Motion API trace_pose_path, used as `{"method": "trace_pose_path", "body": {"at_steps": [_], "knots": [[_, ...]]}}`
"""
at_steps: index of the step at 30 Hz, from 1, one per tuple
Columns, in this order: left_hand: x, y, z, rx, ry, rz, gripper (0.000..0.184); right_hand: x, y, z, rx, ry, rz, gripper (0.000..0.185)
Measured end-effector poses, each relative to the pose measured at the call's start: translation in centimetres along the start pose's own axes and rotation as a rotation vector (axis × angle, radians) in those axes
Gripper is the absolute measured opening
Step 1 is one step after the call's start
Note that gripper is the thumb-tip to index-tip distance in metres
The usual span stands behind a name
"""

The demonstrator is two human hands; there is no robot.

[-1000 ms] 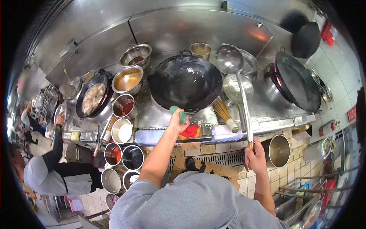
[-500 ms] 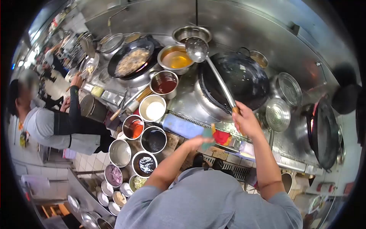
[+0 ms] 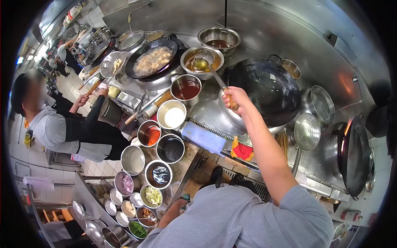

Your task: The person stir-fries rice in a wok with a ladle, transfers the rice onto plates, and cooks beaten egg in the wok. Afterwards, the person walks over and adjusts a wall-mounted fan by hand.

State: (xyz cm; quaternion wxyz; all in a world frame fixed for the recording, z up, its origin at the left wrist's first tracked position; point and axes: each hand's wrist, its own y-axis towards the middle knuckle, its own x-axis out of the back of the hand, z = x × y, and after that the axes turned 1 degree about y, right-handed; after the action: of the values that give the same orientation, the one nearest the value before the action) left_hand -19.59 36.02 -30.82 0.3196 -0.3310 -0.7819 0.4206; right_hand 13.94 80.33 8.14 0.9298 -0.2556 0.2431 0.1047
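Observation:
My right hand [image 3: 235, 99] is closed around the wooden handle of a metal ladle [image 3: 204, 60]. The ladle's head is in the steel bowl of yellow-brown oil [image 3: 220, 62], with liquid in its cup. My left hand [image 3: 180, 202] is low, near the steel containers, with a bit of green cloth [image 3: 185, 197] against it; its fingers are mostly hidden. A large black wok [image 3: 264, 97] sits right of the oil bowl, with small white bits inside. A pot of dark red sauce [image 3: 186, 89] and a pot of white contents [image 3: 171, 116] stand nearer me.
Food bubbles in another wok [image 3: 153, 61] on the left. A co-worker [image 3: 62, 128] stands there holding a strainer [image 3: 113, 64]. A perforated ladle [image 3: 307, 131] and a tilted black wok [image 3: 355, 156] lie to the right. Several ingredient bowls [image 3: 151, 196] fill the lower left.
The view has turned left. My right hand has brought the ladle down into the oil bowl. My left hand has left the wok's rim and drawn back low beside my body. The co-worker's strainer has moved.

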Motion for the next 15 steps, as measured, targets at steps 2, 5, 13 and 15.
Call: {"method": "trace_pose_path", "body": {"at_steps": [2,5,13,15], "knots": [[-0.2,1.0,-0.5,0.214,-0.18,0.031,0.055,1.0,-1.1,0.2,0.002,0.212,0.06,0.005],[1.4,3.9,-3.4,-0.212,-0.073,-0.097,0.018,3.7,-4.4,0.4,0.027,0.572,0.181,0.005],[12.1,-4.2,-29.0,-0.379,-0.109,-0.55,0.052,6.3,-20.6,-4.0,0.261,0.257,-0.297,0.036],[14.6,-3.5,-32.1,-0.435,-0.043,-0.625,0.055,7.7,-22.7,-5.0,0.239,0.064,-0.405,0.04]]}}
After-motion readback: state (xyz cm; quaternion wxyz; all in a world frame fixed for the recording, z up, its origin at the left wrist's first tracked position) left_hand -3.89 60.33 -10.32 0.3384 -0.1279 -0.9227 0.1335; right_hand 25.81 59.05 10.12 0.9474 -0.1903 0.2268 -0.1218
